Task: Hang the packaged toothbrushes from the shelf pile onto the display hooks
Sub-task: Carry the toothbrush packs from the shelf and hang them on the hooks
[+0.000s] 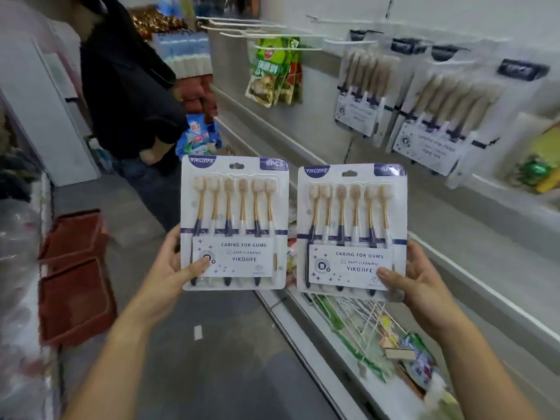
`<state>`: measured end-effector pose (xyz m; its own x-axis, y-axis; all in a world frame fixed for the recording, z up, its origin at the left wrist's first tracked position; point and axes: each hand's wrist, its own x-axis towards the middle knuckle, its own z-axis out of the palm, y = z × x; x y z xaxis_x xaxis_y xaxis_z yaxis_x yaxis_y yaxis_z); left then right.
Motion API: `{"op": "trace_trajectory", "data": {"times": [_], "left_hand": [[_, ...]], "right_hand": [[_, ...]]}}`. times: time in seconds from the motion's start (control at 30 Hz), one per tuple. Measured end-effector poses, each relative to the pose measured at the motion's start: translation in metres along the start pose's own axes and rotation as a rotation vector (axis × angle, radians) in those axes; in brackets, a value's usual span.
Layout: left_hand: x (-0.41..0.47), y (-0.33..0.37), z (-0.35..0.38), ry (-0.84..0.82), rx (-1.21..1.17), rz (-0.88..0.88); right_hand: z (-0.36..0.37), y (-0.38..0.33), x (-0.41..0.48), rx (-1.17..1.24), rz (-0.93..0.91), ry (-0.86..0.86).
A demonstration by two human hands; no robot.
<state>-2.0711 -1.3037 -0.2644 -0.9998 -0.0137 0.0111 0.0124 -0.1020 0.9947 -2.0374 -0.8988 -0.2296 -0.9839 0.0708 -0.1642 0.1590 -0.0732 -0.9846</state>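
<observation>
The left hand [174,268] grips one toothbrush pack [235,222] at its lower left corner. The right hand [415,277] grips a second pack [351,231] at its lower right, both upright and off the shelf. Hanging looks next: each top hole must meet a bare hook [242,25]. The lower shelf [306,316] holds mixed packets. Beyond, hung packs [430,116] fill the wall.

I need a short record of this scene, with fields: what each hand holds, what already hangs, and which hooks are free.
left hand: grips left pack at its lower left edge, thumb on the front
right hand: grips right pack at its lower right edge
packs: six toothbrushes each, upright, side by side
hung packs: same kind, on wall hooks, upper right
empty hooks: upper middle, above green sachets
status: held packs not yet hung
</observation>
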Motion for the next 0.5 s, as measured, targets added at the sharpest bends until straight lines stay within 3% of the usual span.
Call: {"op": "trace_trajectory", "data": {"times": [0.5], "left_hand": [[0.184, 0.019, 0.060, -0.349, -0.101, -0.042]], "right_hand": [[-0.019, -0.036, 0.033, 0.045, -0.092, 0.305]]}}
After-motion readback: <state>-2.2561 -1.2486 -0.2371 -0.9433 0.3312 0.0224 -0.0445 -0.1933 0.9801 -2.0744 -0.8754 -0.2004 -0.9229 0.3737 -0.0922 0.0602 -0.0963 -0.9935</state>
